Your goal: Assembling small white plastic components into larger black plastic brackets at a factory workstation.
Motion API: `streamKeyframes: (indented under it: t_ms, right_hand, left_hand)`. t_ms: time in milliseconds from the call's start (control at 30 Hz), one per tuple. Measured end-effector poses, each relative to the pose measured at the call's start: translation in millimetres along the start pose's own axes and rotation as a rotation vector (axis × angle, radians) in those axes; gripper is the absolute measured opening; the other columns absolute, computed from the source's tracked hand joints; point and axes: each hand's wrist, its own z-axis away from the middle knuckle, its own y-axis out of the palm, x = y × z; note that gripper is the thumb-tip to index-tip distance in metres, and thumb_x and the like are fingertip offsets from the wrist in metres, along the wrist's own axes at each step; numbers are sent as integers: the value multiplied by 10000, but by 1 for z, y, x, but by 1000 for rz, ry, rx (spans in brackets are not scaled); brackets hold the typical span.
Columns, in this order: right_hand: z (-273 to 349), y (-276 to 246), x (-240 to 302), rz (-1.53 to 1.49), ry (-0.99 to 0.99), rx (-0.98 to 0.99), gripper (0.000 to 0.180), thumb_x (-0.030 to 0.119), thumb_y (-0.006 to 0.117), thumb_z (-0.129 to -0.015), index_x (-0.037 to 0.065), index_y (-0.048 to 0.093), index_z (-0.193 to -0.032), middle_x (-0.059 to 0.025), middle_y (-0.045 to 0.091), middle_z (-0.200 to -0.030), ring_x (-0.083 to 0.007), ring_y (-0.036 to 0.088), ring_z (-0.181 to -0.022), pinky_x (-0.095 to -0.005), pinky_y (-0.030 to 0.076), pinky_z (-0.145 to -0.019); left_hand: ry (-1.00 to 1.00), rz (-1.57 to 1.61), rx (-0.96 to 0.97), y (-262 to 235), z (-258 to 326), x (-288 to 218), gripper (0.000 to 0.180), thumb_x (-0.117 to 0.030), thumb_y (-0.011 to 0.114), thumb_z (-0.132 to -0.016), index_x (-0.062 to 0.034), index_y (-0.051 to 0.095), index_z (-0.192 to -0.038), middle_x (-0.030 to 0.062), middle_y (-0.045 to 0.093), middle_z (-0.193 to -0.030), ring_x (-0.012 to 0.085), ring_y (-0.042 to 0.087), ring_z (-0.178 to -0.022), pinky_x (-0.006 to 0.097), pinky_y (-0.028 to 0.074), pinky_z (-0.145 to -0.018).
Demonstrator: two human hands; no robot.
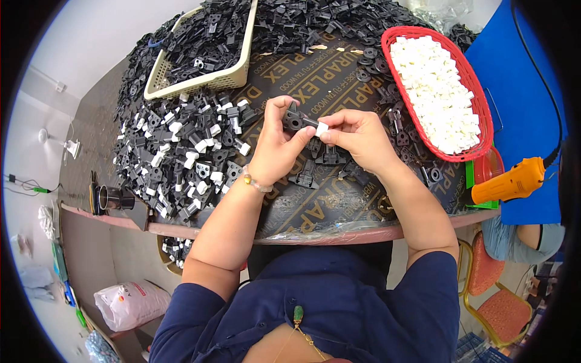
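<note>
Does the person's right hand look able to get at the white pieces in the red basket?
Probably yes: the right hand is near the red basket, and nothing covers the white pieces, though it is pinching a white cap.

Tabletop (266, 78): bright, cool-white and fairly even light as I read it, with a mild sheen.
White pieces (433, 91), right: close to washed out; I lose many of their edges.
Black parts (302, 21), far: dark tones merge; I separate them mainly by small highlights.
Left hand (272, 148), right hand (366, 140): sharp, softly shaded.
Clear film (363, 225), near: scattered glints.
Wall (91, 51), left: pale, little texture.
Fisheye rim: black corners, near table edge (339, 236) bowed; chairs (499, 308) on right stretched, softer.
</note>
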Motion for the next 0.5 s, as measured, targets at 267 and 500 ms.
streamKeyframes:
  t_ms: [267,500]
  right_hand:
    - [-7,1,18,367,-219,337,947,143,862,-664,5,419,-1489,-128,393,-1543,-208,381,-1405,-343,320,-1111]
    - [-50,69,50,479,-297,126,711,232,839,-684,13,552,-1295,-98,649,-1227,-156,620,-1050,-314,476,-954]
  left_hand:
    - [-204,711,174,12,7,-14,1055,-148,711,-853,-271,-20,-1604,87,548,-1185,194,595,-961,351,528,-823]
    - [-287,1125,-108,-10,-10,10,471,-466,465,-998,-115,486,-1311,129,569,-1270,284,597,-1155,435,489,-995]
